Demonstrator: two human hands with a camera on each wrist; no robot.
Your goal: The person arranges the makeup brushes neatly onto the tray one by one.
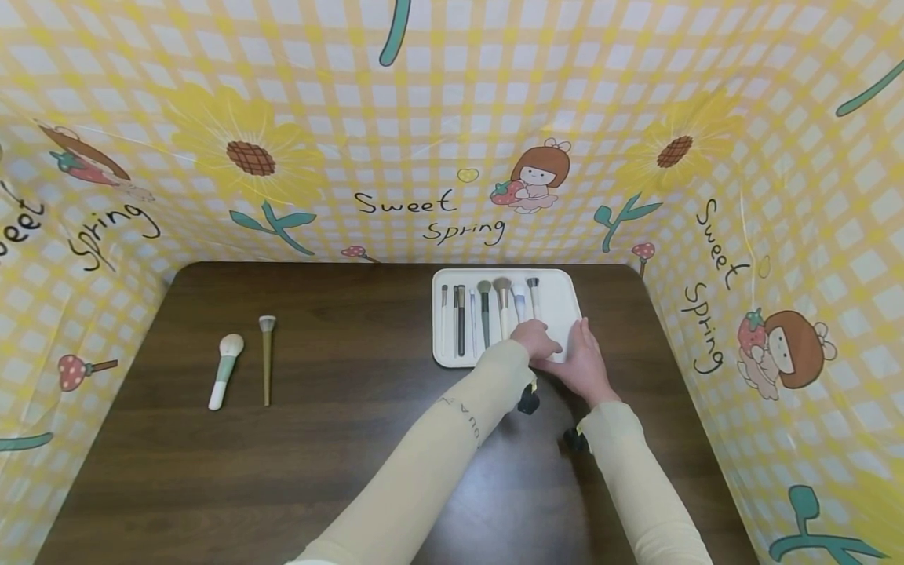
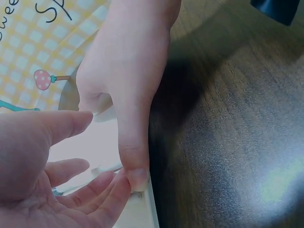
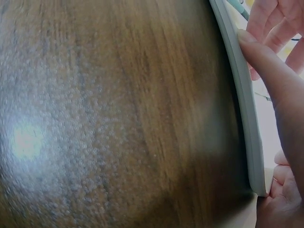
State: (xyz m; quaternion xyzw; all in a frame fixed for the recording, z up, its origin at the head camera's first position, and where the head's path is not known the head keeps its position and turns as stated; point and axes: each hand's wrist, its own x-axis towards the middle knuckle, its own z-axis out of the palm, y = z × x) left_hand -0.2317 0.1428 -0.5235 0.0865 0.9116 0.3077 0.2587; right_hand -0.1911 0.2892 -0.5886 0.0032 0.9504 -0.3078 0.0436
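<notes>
A white rectangular tray (image 1: 568, 302) at the table's back right bears several makeup brushes laid side by side. My right hand (image 1: 585, 362) grips its near right corner: the thumb lies along the near rim, the other fingers along the right side. Above the tray, my left hand (image 1: 537, 339) hovers by the handle end of the rightmost brush (image 1: 534, 292), its fingers loosely bent. In the left wrist view, nothing shows between the left thumb and forefinger, and the left fingertips are close to the right thumb (image 2: 134, 147). My left hand hides the lower part of some handles.
On the table's left lie a white-tipped brush with a green and white handle (image 1: 224, 372) and a flat-topped brush with a gold-brown handle (image 1: 267, 361). The dark wooden table (image 1: 339, 439) is surrounded by a yellow checked cloth (image 1: 424, 157).
</notes>
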